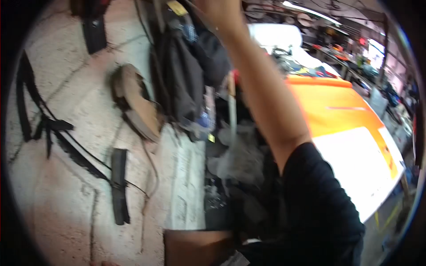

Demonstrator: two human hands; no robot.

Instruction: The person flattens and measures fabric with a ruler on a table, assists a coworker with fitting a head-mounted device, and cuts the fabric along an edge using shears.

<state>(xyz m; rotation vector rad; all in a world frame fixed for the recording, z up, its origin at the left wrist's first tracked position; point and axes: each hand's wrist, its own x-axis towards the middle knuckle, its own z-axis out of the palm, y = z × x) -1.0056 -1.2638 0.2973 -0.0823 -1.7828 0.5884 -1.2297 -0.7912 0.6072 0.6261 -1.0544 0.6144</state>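
My right hand (217,15) is raised at the top edge, blurred and partly cut off, so what its fingers hold cannot be made out. Dark hanging fabric (182,75) is just beside and below it, with a yellow tag (177,7) near the hand. The right forearm runs down to a black sleeve. At the bottom edge, only a sliver of what looks like my left hand (105,264) shows, against the pale wall; its fingers are mostly out of frame.
On the pale rough wall (66,177) hang black straps (80,155), a brown curved piece (137,104) and a short dark strip (119,186). An orange and white surface (337,106) stands at right, with a white roll (277,35) behind it. Cluttered benches fill the far right.
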